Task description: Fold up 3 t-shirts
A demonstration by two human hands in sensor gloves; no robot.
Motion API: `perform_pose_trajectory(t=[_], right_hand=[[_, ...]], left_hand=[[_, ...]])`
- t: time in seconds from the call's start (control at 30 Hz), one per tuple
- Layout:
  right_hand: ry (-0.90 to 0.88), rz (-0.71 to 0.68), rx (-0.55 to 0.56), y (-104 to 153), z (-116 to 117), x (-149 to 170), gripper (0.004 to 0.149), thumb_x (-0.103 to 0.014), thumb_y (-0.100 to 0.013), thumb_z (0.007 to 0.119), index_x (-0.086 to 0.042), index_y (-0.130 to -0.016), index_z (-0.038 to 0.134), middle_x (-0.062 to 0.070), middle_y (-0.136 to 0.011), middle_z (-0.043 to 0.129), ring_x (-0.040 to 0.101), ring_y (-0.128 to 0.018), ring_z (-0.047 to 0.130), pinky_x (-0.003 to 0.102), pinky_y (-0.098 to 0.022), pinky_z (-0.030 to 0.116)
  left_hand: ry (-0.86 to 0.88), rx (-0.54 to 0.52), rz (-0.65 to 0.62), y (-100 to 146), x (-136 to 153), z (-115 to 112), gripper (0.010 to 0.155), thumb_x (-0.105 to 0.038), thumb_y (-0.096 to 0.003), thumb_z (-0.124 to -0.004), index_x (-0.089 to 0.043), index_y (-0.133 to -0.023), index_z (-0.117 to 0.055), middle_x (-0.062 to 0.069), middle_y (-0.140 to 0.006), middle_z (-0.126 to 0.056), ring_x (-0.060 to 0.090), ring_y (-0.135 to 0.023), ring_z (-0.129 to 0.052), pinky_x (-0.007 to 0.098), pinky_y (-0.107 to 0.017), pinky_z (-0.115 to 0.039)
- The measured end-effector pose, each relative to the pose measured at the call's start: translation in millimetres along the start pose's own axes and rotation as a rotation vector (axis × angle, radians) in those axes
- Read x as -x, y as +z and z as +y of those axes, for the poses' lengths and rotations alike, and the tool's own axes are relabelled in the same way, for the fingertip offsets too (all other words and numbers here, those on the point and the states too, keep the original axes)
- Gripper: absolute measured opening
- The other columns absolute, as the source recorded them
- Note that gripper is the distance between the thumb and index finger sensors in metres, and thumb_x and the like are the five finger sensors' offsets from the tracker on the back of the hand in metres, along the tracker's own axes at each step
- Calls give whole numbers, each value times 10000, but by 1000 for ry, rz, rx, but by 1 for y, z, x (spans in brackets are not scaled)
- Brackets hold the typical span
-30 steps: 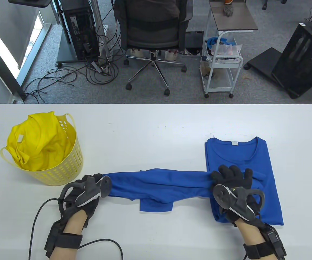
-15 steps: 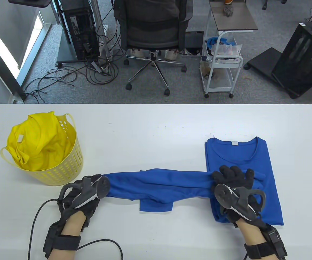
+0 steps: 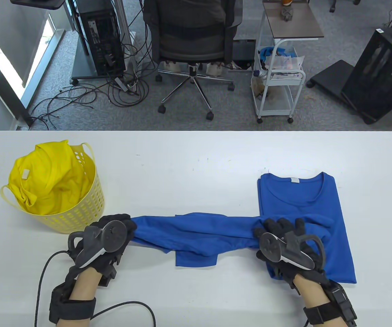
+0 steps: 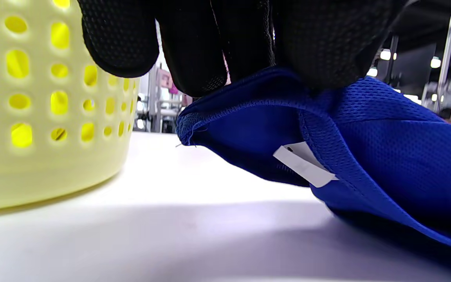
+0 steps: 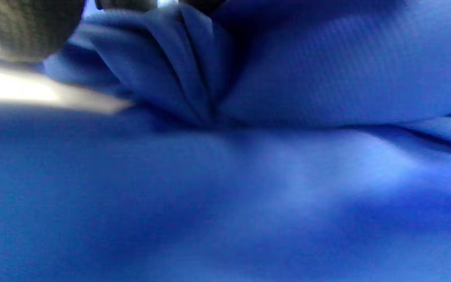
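On the white desk [image 3: 196,160], both hands' grips pinch the stretched blue t-shirt [image 3: 196,235]: left hand [image 3: 109,238] beside the yellow basket [image 3: 80,218], right hand [image 3: 284,242] farther away. Keep it taut and lay it flat.

My gloves [image 3: 110,238] were black, and the trackers dark grey with a white edge. The shirt [image 3: 196,235] stretched between my hands was plain blue, with a small white label [image 4: 303,164]. The folded shirt [image 3: 304,201] was the same blue. The basket [image 3: 80,211] was pale yellow with holes, the shirt inside it [image 3: 49,177] bright yellow. The table [image 3: 196,160] was white.
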State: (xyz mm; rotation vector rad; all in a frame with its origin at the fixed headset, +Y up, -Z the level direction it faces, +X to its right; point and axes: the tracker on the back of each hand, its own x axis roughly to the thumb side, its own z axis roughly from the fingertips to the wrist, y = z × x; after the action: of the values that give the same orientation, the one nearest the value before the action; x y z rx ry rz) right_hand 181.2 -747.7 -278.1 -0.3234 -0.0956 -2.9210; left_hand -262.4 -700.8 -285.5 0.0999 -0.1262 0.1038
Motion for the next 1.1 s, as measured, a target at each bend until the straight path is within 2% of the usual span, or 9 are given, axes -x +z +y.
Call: perform_pose_trajectory(t=[0.17,0.3,0.37,0.5,0.57,0.7,0.77,0.97,1.1], right_hand=[[85,34,87,-10,5,-12,407,-439,-388,807,-427,-791,749,-11,-1026,663,379,-988,655,750,-731,360],[88,36,151,-5,-17,-9,393,-441,-381,757,-432,-774,761,-39,-1026,663,368,-999,647,753,-729,362],[-71,60,240,7,-40,10,396,-445,-398,714,-408,-789,759,-33,-1031,655,372,-1000,643,758,-724,365],[-345,124,334,21,-53,39,396,-429,-429,695,-360,-812,772,6,-1034,653,406,-1000,618,775,-715,344],[-360,163,300,18,-46,44,396,-430,-435,694,-352,-817,770,16,-1035,647,413,-996,613,775,-712,342],[-228,229,213,3,-26,37,396,-431,-434,695,-353,-817,766,10,-1033,645,404,-993,623,768,-716,349],[-196,250,205,-2,-21,34,397,-434,-433,702,-358,-819,763,9,-1033,646,403,-991,626,767,-717,348],[-167,224,191,-3,-22,29,487,-463,-422,740,-352,-893,693,26,-1053,610,403,-988,629,764,-714,357],[-226,204,220,6,-28,35,544,-501,-411,740,-345,-926,655,35,-1068,587,410,-993,616,770,-710,350]], left_hand=[[116,-4,3,4,11,7,385,-488,-398,-785,-423,-775,-818,-121,-913,-834,187,-847,-839,435,-604,-777],[159,-39,4,8,17,16,385,-492,-401,-780,-418,-778,-812,-123,-920,-829,189,-850,-837,435,-606,-776],[212,-72,3,10,22,25,385,-496,-402,-777,-418,-778,-809,-125,-925,-824,190,-854,-834,435,-608,-774],[317,-111,24,12,30,31,395,-496,-416,-764,-379,-791,-802,-108,-933,-819,209,-854,-827,444,-606,-766],[304,-85,44,9,27,25,400,-497,-419,-757,-355,-790,-807,-97,-930,-819,213,-847,-832,445,-600,-768],[195,39,69,-5,13,-2,411,-495,-423,-744,-351,-801,-809,-92,-927,-821,208,-846,-834,443,-602,-767],[148,49,93,-11,10,-14,411,-498,-420,-747,-365,-804,-804,-101,-920,-826,200,-839,-841,438,-597,-772],[68,74,123,-18,16,-32,479,-492,-419,-753,-397,-888,-724,-94,-952,-788,198,-838,-840,434,-593,-774],[22,140,133,-16,23,-35,480,-394,-444,-758,-427,-916,-679,-89,-988,-743,206,-867,-811,441,-610,-759]])
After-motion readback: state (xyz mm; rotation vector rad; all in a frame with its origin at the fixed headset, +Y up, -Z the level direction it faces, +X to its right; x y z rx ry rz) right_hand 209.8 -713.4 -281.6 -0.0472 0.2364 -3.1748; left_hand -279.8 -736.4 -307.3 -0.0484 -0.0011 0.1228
